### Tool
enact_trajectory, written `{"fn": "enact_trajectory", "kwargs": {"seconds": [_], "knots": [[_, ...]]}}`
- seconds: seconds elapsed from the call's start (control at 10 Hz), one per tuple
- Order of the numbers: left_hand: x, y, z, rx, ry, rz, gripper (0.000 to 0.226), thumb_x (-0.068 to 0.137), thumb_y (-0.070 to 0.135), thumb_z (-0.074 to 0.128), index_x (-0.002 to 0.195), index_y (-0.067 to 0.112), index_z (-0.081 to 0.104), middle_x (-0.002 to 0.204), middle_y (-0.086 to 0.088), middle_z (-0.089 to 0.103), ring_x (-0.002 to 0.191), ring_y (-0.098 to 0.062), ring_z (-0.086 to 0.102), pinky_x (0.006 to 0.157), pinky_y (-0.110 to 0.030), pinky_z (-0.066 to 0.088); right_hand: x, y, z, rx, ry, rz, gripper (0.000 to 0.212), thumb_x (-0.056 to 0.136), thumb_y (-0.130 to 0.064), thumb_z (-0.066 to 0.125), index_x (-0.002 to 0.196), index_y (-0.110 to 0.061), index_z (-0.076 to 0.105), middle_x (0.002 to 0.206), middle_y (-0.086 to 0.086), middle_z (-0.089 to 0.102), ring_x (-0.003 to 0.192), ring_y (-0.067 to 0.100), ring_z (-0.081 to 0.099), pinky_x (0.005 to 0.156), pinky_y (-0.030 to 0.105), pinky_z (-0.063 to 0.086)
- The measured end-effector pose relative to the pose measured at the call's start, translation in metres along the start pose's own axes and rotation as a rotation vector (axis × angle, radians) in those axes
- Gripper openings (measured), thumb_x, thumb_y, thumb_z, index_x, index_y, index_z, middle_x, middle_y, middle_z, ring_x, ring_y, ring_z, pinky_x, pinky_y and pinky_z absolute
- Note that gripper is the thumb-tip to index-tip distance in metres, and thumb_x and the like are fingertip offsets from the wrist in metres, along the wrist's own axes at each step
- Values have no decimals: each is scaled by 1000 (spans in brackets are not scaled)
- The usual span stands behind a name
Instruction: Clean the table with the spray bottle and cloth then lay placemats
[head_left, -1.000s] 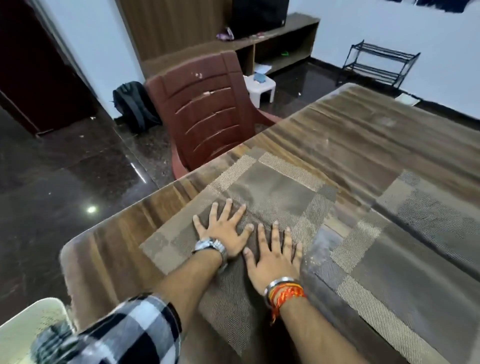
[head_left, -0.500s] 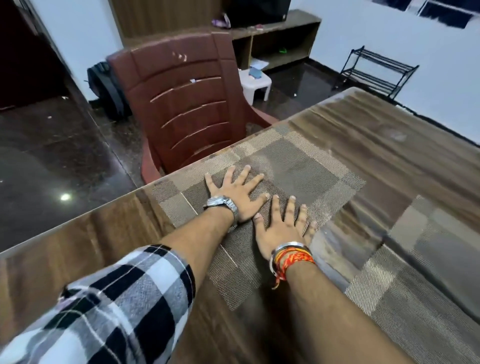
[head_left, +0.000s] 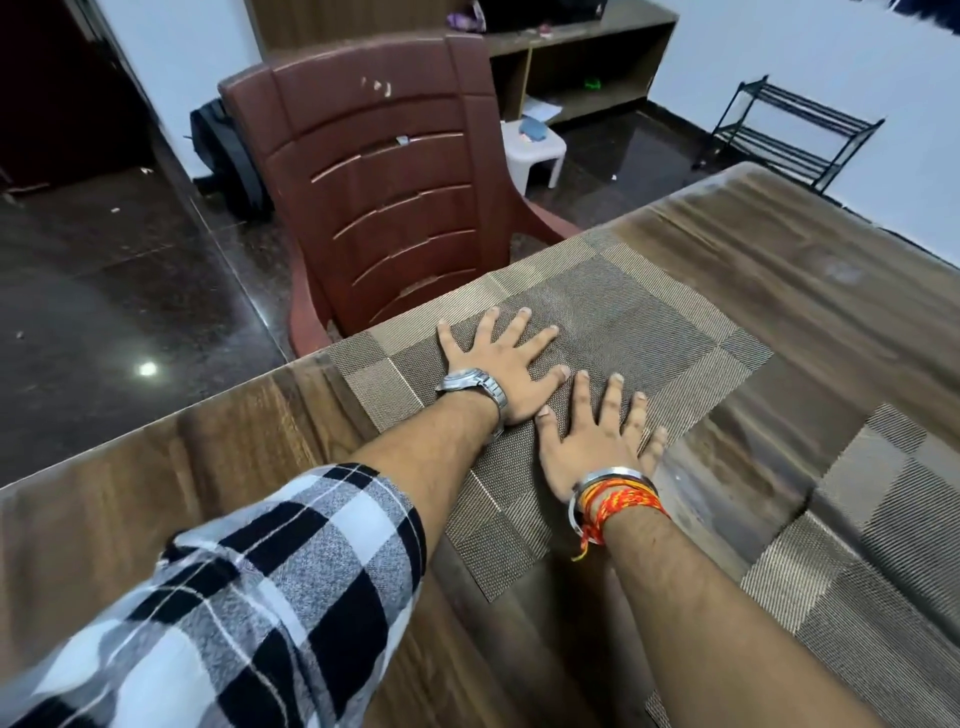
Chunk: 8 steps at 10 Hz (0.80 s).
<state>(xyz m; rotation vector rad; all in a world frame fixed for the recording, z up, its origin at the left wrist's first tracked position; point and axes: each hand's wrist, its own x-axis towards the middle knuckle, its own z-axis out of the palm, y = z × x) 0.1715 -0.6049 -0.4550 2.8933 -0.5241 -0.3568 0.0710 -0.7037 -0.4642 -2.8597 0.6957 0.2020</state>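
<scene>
Both hands (head_left: 506, 371) flat on woven brown checked placemat (head_left: 639, 322)

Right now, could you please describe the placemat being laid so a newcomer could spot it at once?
Find the wooden table and the brown plastic chair at its far edge. The placemat lies directly before that chair. Unlike the second placemat nearer the camera, it has both hands flat on it.

Woven placemat (head_left: 597, 312) flat at table (head_left: 208, 467) edge (second (head_left: 883, 571) probably alongside)
</scene>
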Motion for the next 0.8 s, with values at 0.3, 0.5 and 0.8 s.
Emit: {"fn": "enact_trajectory", "kwargs": {"seconds": [0.3,0.5,0.8], "knots": [[-2,0,0,21,-3,-5,67,92,78,15,156,58,10,171,16,-3,158,-24,-5,111,-77,-11,-2,-1,1,-3,17,4,67,90,-64,14,150,-38,-3,160,-3,-13,145,26,-15,115,53,-11],[-2,0,0,23,0,-9,66,93,77,14,156,58,9,171,16,-2,158,-23,-5,112,-76,-10,-1,0,-3,19,-6,-16,67,91,-63,14,150,-37,-4,159,-3,-15,145,26,-16,114,53,-12],[-20,18,-10,171,54,-9,60,99,70,13,156,55,7,172,11,-2,157,-30,3,104,-85,-2,-34,14,-17,27,241,-253,68,92,-54,23,152,-22,15,160,0,9,147,27,0,117,46,0]]}}
